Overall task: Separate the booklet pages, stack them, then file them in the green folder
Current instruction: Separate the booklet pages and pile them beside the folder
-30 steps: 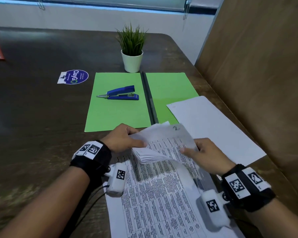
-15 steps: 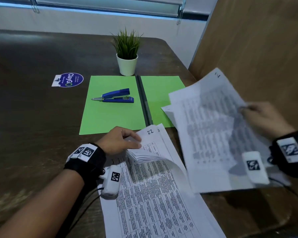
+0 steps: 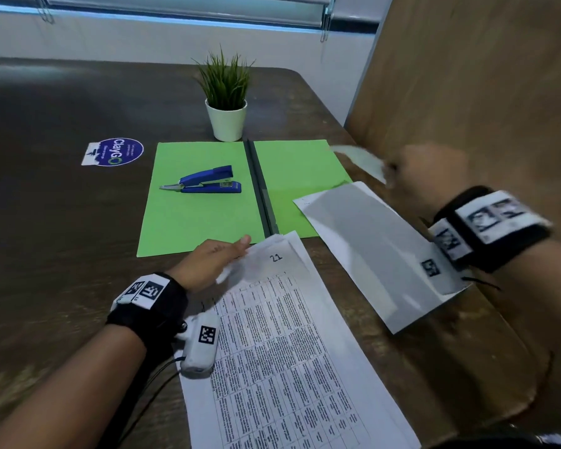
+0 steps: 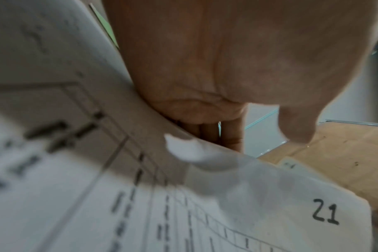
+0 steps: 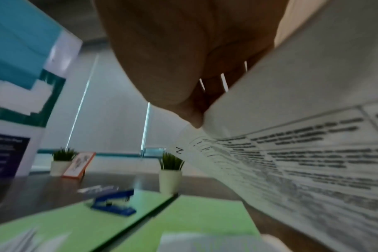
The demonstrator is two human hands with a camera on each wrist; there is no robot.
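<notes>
Booklet pages (image 3: 292, 345), topmost numbered 21, lay at the table's (image 3: 62, 222) near edge, the left hand (image 3: 212, 262) resting flat-fingered on their top corner; beyond lay the open green folder (image 3: 201, 218); rightward, the right hand (image 3: 425, 176) pinched a loose sheet (image 3: 370, 241) aloft

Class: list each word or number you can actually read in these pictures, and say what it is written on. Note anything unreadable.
"ClayGO": on the round purple sticker on the table.
"21": handwritten at the top corner of the booklet page by the left hand.
"2": on the corner of the loose sheet that the right hand holds.
Printed table text and the sticker's small print: too blurred.
</notes>
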